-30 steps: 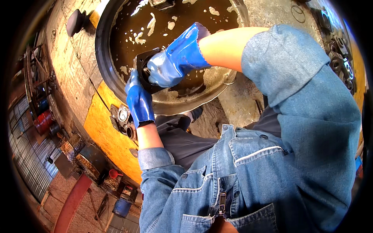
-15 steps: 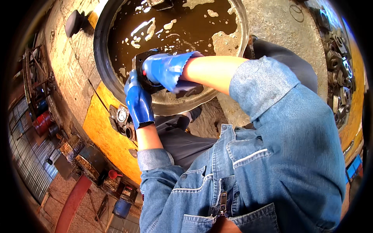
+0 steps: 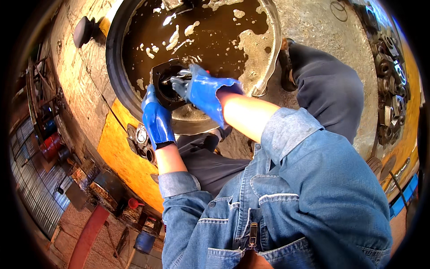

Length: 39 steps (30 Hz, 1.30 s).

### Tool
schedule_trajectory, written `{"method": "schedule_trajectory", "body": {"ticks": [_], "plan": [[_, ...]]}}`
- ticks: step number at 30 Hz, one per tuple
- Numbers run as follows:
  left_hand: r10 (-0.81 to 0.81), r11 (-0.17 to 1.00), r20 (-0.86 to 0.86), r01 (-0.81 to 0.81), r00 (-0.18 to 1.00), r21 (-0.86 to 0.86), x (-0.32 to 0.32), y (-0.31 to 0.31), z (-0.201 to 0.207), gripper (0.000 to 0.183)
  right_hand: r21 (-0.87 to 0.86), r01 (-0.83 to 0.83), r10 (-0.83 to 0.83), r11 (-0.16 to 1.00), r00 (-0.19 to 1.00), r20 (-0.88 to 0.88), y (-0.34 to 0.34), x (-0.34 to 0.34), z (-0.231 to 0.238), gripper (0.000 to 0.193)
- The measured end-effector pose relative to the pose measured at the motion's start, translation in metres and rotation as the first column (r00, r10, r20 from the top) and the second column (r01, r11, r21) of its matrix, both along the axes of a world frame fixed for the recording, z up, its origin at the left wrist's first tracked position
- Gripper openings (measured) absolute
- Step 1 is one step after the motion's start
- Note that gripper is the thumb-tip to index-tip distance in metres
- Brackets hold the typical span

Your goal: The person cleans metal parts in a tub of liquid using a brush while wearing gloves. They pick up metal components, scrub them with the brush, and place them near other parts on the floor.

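Observation:
A wide round tub holds brown liquid with patches of foam. Near its close edge, a dark metal part with a large round bore rests tilted at the liquid. My left hand, in a blue rubber glove, grips the part's left edge. Over the bore is my right hand, gloved the same way, its fingers bent toward the opening. It closes round something with a small red end; the rest is hidden by the glove.
Several metal parts lie on a yellow surface left of my legs. More dark metal parts line the right side. Another metal piece sits at the tub's far side. A dark rounded object stands beyond the tub's left rim.
My right hand has moved to the right and turned, uncovering the part's round bore. My left hand keeps its hold on the part's edge.

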State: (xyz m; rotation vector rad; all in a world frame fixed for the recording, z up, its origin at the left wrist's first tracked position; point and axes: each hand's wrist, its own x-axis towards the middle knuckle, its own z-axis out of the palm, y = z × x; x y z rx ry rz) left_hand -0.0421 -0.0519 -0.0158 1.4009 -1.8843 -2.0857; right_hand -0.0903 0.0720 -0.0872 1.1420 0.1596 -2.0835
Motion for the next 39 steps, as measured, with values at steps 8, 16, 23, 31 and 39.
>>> {"method": "schedule_trajectory", "body": {"ticks": [8, 16, 23, 31, 39], "plan": [[0.024, 0.999, -0.008, -0.023, 1.0, 0.042, -0.005, 0.008, 0.009, 0.044, 0.781, 0.266, 0.818, 0.566, -0.305, -0.488, 0.028, -0.041, -0.028, 0.041], [0.097, 0.993, -0.025, -0.095, 0.995, 0.075, -0.006, 0.001, 0.001, 0.041, 0.98, -0.146, 0.783, 0.132, -0.591, -0.193, 0.017, -0.093, 0.068, 0.033], [0.088, 0.986, -0.119, -0.07, 0.989, 0.152, -0.004, 0.005, 0.003, 0.042, 0.819, 0.291, 0.345, 0.495, -0.931, 0.122, 0.025, -0.068, 0.034, 0.023], [0.07, 0.997, -0.062, -0.069, 0.996, 0.022, 0.0, 0.005, 0.005, 0.042, 0.808, 0.29, 0.296, 0.513, -0.943, 0.151, 0.021, -0.067, 0.061, 0.027], [0.112, 0.994, 0.029, -0.113, 0.993, 0.009, -0.003, -0.006, -0.012, 0.047, 0.843, 0.425, 0.55, 0.328, -0.812, 0.195, 0.026, -0.044, 0.072, 0.027]]}}
